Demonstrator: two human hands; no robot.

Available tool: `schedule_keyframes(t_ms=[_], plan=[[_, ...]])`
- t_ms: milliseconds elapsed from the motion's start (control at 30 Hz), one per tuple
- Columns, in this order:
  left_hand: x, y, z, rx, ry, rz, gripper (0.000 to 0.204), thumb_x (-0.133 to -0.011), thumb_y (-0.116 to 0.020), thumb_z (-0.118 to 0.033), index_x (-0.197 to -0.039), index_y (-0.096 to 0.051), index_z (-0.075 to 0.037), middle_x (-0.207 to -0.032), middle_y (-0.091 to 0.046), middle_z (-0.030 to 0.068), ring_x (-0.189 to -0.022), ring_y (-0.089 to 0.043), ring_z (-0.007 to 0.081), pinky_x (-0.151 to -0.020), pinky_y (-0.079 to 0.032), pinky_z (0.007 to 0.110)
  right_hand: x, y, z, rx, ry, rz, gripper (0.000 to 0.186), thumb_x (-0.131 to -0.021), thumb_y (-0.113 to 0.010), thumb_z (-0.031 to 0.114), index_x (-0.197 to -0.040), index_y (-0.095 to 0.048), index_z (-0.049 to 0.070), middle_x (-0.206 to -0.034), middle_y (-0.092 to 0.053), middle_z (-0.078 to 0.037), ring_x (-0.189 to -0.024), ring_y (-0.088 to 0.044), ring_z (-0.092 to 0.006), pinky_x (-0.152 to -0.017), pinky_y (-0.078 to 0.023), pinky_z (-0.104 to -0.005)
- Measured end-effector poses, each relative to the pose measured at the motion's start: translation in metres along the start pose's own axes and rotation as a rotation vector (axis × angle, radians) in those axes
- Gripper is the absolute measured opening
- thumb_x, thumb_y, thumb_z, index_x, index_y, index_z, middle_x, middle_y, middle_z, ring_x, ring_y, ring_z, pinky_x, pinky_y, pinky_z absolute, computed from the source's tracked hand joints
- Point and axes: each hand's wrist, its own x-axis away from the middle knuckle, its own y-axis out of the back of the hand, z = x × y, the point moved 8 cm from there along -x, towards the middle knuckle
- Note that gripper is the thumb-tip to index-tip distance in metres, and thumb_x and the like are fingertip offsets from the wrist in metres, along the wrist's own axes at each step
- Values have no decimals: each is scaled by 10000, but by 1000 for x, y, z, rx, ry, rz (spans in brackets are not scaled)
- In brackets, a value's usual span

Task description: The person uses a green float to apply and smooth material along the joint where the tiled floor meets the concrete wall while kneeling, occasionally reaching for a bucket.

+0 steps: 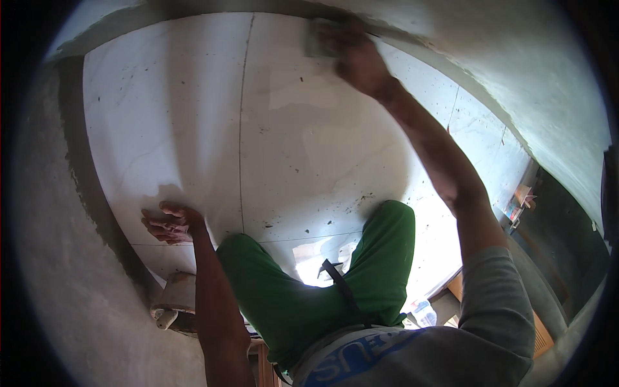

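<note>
My right hand (358, 58) reaches far out to the floor's far edge, its fingers closed on a greenish sponge (316, 40). Both are smeared by motion, so the sponge's exact shape is unclear. It lies against the white tiled floor (193, 109), close to the foot of the wall. At the left, my left hand (173, 224) rests on the tile with its fingers apart and nothing in it. Dark crumbs and specks dot the tiles, and a dull, damp-looking patch (303, 87) shows below the sponge.
A rough grey wall (48, 213) with a dark cement band (77, 129) bounds the left side. Another pale wall (503, 58) curves along the far right. A cement-stained bucket-like container (177, 293) stands by my left forearm. Small items (519, 203) lie near the right doorway.
</note>
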Motion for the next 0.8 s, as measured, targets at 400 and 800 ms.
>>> schedule_keyframes(t_ms=[400, 800], plan=[[-2, -16, 10, 56, 26, -15, 779, -1066, -293, -722, -1601, -506, -198, -1616, -484, 114, -1472, -462, 382, -1142, -384, 649, 352, 173, -38, 139, -802, -115, 257, -991, -657, -5, -1199, -801, 40, -1054, -814, -152, -959, -774, -249, -901, -618, -358], [-6, -35, 25, 136, -363, 53, 577, -1101, -502, -539, -1471, -595, -106, -1422, -652, 130, -1208, -654, 431, -965, -546, 546, 285, 24, 329, -1194, -874, 248, 268, -921, -639, 54, -1122, -790, -40, -974, -798, -103, -917, -707, -120, -868, -575, -318]])
